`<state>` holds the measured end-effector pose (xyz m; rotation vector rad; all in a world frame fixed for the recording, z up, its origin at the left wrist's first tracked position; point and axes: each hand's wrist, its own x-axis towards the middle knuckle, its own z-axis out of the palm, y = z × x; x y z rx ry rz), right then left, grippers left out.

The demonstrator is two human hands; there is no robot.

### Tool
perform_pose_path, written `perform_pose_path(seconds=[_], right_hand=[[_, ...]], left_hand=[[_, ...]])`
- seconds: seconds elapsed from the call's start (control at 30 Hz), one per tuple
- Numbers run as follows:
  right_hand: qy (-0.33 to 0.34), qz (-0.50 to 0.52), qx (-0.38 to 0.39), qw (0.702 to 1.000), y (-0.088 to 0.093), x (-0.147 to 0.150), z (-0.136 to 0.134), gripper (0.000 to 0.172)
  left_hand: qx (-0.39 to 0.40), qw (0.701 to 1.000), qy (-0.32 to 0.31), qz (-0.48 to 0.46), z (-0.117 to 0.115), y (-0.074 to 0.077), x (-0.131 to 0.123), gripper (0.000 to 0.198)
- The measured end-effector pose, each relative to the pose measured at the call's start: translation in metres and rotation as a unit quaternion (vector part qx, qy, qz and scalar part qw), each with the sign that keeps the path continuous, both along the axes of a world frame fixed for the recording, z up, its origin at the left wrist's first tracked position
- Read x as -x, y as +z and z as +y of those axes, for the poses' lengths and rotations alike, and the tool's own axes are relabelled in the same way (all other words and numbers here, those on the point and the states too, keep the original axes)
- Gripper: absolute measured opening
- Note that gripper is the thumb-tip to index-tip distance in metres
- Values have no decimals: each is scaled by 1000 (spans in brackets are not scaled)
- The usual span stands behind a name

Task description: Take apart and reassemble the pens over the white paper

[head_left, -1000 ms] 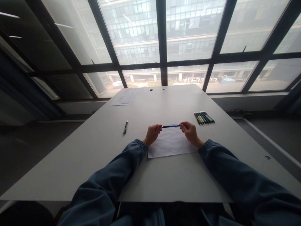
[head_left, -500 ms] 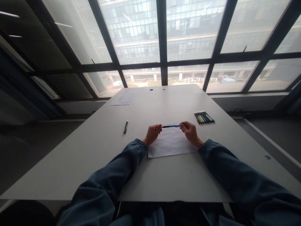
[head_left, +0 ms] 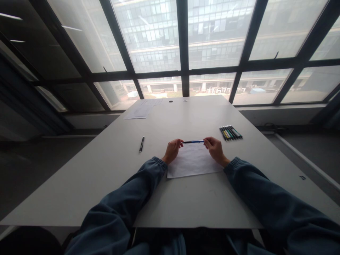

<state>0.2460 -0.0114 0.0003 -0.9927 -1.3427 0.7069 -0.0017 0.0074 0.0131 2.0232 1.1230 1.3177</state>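
Observation:
A blue pen (head_left: 193, 142) is held level between both hands, just above the far edge of a white sheet of paper (head_left: 192, 162). My left hand (head_left: 173, 150) pinches its left end with curled fingers. My right hand (head_left: 214, 149) pinches its right end the same way. Both wrists rest near the sheet on the grey table (head_left: 111, 166).
A row of several pens (head_left: 230, 132) lies to the right of my hands. A single black pen (head_left: 141, 144) lies to the left. More paper sheets (head_left: 142, 110) rest at the table's far left, by the large windows. The table's near edge is close to my body.

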Motion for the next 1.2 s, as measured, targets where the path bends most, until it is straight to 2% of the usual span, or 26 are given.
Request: perform_pose_path(seconds=[0.17, 0.37, 0.53, 0.83, 1.2], right_hand=[[-4, 6, 0, 1000, -2, -1, 2, 32], [-10, 8, 2, 1000, -3, -1, 2, 32], [-9, 4, 1, 1000, -2, -1, 2, 32], [-13, 5, 6, 1000, -1, 0, 2, 36], [7, 9, 0, 1000, 3, 1, -2, 30]], left_hand=[[-7, 1000, -5, -17, -3, 6, -2, 39], [-77, 997, -17, 4, -3, 6, -3, 23], [-93, 996, -11, 12, -3, 8, -3, 13], [-82, 996, 1, 20, -4, 8, -2, 20], [-61, 998, -10, 20, -9, 12, -2, 37]])
